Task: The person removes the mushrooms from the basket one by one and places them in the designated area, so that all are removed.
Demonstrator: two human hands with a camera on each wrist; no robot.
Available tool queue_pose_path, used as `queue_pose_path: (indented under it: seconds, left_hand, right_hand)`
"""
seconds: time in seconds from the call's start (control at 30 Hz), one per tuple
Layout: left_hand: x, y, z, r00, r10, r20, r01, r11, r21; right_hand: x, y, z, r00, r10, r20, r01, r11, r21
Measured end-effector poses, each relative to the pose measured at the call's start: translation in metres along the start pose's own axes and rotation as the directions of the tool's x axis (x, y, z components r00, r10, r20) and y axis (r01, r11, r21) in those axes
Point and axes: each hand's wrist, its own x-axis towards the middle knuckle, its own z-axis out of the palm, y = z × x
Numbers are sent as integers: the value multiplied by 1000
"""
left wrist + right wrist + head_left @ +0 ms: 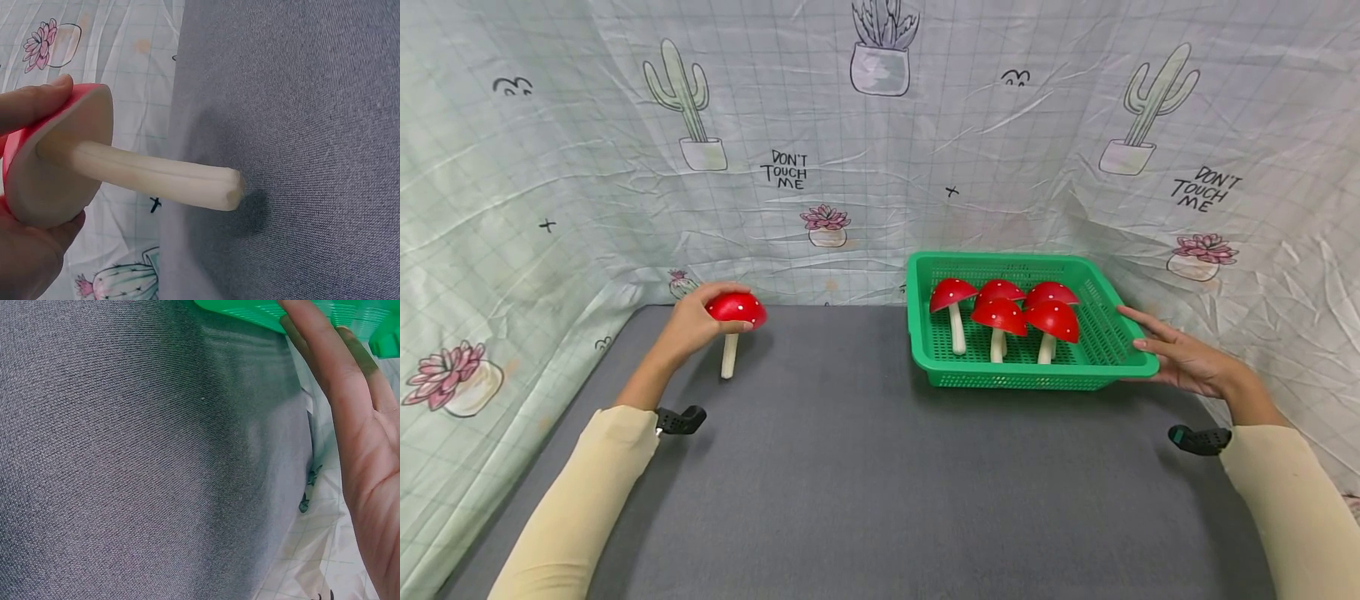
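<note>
One pink succulent (452, 375) is printed at the far left of my view, on a thin, creased curtain (610, 217) ruled with fine grid lines. Next comes a smooth cream sleeve (583, 492) with one black, rounded wrist unit (681, 419) at its cuff. Past them is my left hand (696, 321), fingers and thumb curled round the cap of a single mushroom (732, 310) over the table's back left. That cap is a glossy red dome with white dots; from the left wrist I see its flat, off-white underside and one long, round stem (162, 175), faintly seamed, blunt at the tip and pointing down. I cannot tell whether the tip touches the cloth.

The table (842, 467) wears grey, finely woven cloth. Farther right, near its back, stands one green basket (1000, 367), plastic-looking, with rounded corners and walls pierced by small slots. I count five mushrooms (1000, 315) in it, all with dotted red domes and pale stems where these show, so six altogether.

At the basket's right end, my right hand (1191, 362) has its nearly straight fingers on the rim; whether they grip it, I cannot tell. A second wrist unit (1198, 440) and cream sleeve (1292, 492) follow.
</note>
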Motion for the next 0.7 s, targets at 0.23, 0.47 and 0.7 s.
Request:
queue_pose_path:
  seconds: [0.23,0.47,0.7]
  left_hand:
    - [5,-4,-1,1000,-1,1,1,1000,18]
    - [11,-8,-1,1000,-30,2,30,999,18]
    - [21,-11,-2,998,-65,12,65,998,2]
  right_hand:
    - [0,1,1,1000,0,-1,0,1000,13]
    - [-1,2,2,1000,4,8,-4,1000,27]
    - [0,1,0,1000,-2,4,2,1000,17]
